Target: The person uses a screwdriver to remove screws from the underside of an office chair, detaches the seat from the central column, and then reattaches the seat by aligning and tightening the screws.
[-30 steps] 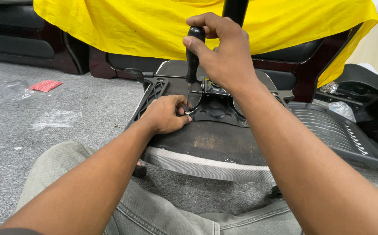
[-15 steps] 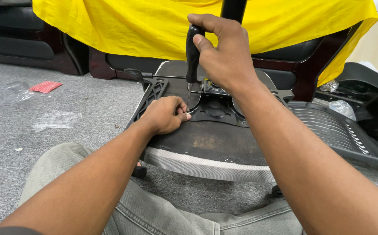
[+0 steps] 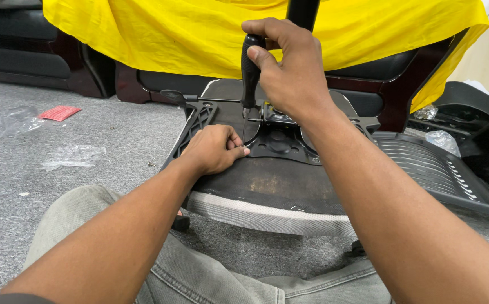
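Note:
An upturned office chair seat (image 3: 267, 183) lies in front of my knees, its dark underside and black metal mechanism plate (image 3: 281, 141) facing up. My right hand (image 3: 286, 67) grips the black handle of a screwdriver (image 3: 250, 70) held upright, with its thin shaft pointing down at the plate's left edge. My left hand (image 3: 213, 149) rests on the seat beside the shaft's tip, thumb and fingers pinched together there on something too small to make out. A black armrest bracket (image 3: 196, 121) sticks out at the seat's left.
A yellow cloth (image 3: 160, 39) drapes over dark furniture behind the seat. A black ribbed plastic chair part (image 3: 433, 169) lies on the right. Clear plastic wrap (image 3: 72, 155) and a red packet (image 3: 58, 112) lie on the grey carpet at left.
My right hand has tilted the screwdriver handle slightly and shifted its grip. My left hand stays pinched at the tip, barely moved.

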